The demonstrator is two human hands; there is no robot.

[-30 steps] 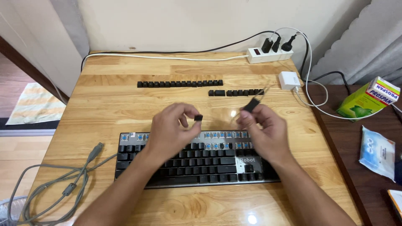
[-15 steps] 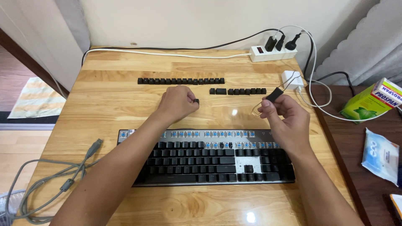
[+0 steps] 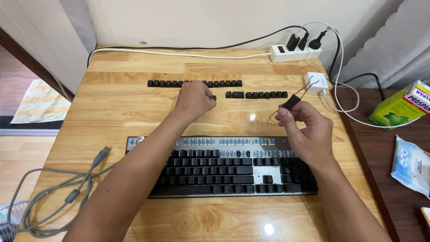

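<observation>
Left grip (image 3: 193, 101) pinches a small black keycap (image 3: 213, 97) just above the counter (image 3: 116, 112), near the gap between two keycap rows (image 3: 255, 94). I think I am setting it down there; next it needs lining up with the row. Right grip (image 3: 301, 125) holds the wire puller (image 3: 291, 104), raised above the keyboard (image 3: 224, 166). The keycap looks square and dark.

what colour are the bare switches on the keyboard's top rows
Blue, on a grey plate: the exposed switches of the keyboard show best in the head view.
</observation>
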